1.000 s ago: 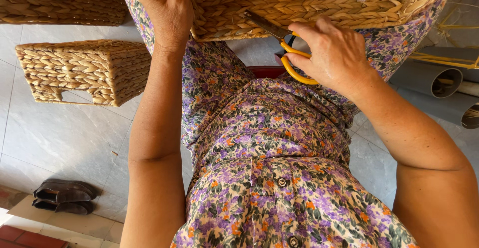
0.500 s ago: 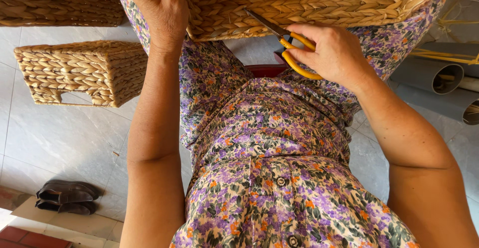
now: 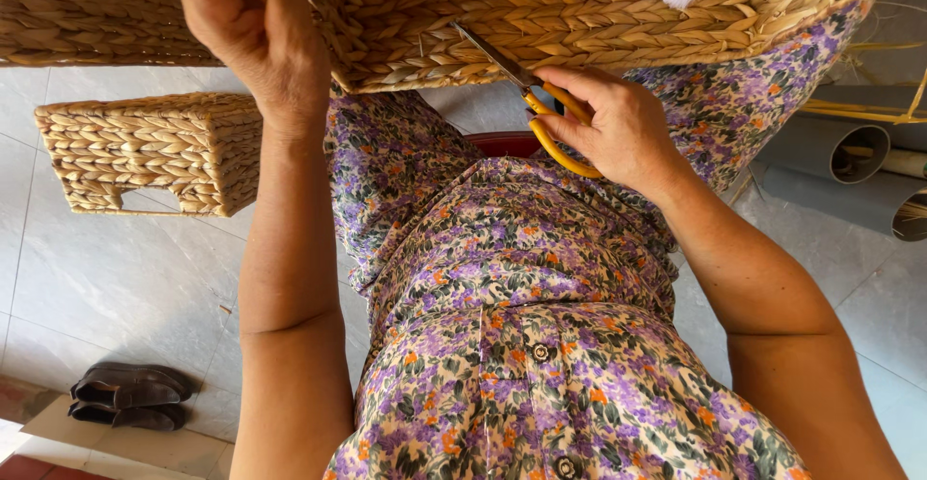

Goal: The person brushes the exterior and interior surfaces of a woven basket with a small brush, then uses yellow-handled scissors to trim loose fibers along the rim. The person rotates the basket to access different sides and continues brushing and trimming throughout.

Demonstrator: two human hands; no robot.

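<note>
2 hands busy: left hand [image 3: 253,41] grips basket [image 3: 541,16] rim; right hand [image 3: 608,123] clasps scissors [image 3: 536,98]. Snip flush, spare weave.

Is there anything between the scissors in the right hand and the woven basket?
Nothing visible. The right hand holds the scissors, and their blades already lie against the basket. The left hand grips the basket further left.

Left hand [image 3: 253,31] raised, fingers curled in a grip; right hand [image 3: 613,127] closed, forearm angled upward.
</note>
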